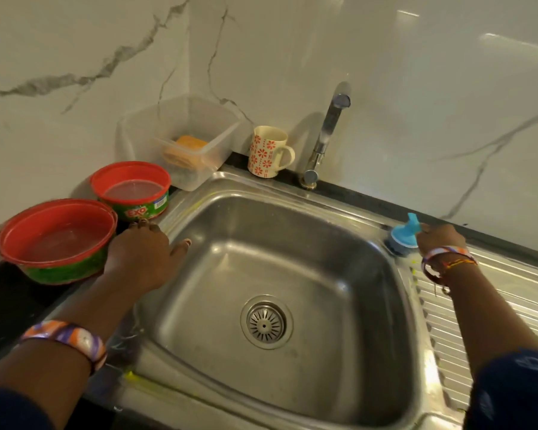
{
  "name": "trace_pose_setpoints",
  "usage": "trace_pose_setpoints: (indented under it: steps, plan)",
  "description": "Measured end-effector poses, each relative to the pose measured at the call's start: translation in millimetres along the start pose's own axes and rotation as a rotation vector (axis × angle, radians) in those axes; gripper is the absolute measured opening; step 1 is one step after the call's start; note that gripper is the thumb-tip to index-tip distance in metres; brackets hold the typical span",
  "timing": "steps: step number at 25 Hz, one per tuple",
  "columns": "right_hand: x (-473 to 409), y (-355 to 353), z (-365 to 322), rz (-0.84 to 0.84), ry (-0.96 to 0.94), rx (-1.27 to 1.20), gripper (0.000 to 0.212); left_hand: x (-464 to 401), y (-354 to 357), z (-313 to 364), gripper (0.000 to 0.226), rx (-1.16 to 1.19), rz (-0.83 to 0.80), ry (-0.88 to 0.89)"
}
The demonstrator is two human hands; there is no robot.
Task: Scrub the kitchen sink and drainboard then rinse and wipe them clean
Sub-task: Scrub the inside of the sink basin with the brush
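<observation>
One steel sink (199,308), basin with one drain strainer (266,321) at center. One ribbed drainboard (491,308) on its right. Left hand (143,256) lies flat on sink's left rim, fingers relaxed, holding nothing. Right hand (441,238) grips one blue scrub brush (401,238), bristles down at the sink/drainboard back corner. On the surface left: two red tubs (55,240), one labelled EXO. Farther back: one clear container (180,141), one patterned mug (268,152), one tap (325,135).

Steel sink (199,231) with central drain (266,321); ribbed drainboard (494,305) right; blue scrubber (402,238) at its corner.
</observation>
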State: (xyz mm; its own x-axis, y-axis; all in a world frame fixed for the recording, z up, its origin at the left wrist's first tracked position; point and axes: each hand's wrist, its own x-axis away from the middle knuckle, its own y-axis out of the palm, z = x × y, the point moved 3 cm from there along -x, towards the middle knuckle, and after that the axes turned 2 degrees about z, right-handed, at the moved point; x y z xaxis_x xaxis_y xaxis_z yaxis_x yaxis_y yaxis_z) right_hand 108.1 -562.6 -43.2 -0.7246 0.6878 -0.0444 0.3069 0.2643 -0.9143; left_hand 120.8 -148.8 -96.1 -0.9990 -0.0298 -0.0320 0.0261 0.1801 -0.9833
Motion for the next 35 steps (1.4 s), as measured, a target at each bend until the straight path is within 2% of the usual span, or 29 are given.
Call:
trace_pose_setpoints:
  steps: [5, 11, 14, 17, 20, 25, 27, 30, 35]
  plan:
    - [26.2, 54.0, -77.5, 0.017, -0.206, -0.120, 0.033, -3.1, 10.3, 2.1, 0.074, -0.017, 0.019, -0.019]
    - [81.9, 133.9, -219.3, -0.185, -0.480, -0.304, 0.038, -10.6, 12.2, 3.3, 0.072, -0.065, 0.013, 0.013]
    - [75.1, 142.1, -248.0, -0.268, -0.546, -0.267, 0.042, -10.4, 10.6, 5.8, 0.069, -0.082, 0.001, 0.032]
    - [51.9, 126.6, -220.4, -0.288, -0.529, -0.251, 0.036, -10.4, 7.3, 5.2, 0.065, -0.094, -0.006, 0.027]
    - [28.1, 97.0, -152.9, -0.247, -0.490, -0.192, 0.036, -10.6, 4.9, 4.7, 0.064, -0.084, 0.001, 0.042]
    - [-19.3, 33.7, -19.3, -0.104, -0.190, -0.145, 0.036, -4.6, 3.9, 1.3, 0.064, -0.028, 0.041, 0.056]
    - [-31.2, 16.2, 12.3, -0.074, -0.027, -0.138, 0.035, -4.9, 4.6, 0.0, 0.065, 0.002, 0.044, 0.043]
    - [-27.7, 11.1, 16.5, -0.055, 0.064, -0.117, 0.034, -3.8, 4.6, 1.5, 0.067, 0.023, 0.032, 0.038]
    - [15.8, 59.2, -71.6, -0.087, -0.076, -0.307, 0.035, -4.0, 8.5, 2.8, 0.070, 0.000, 0.049, 0.035]
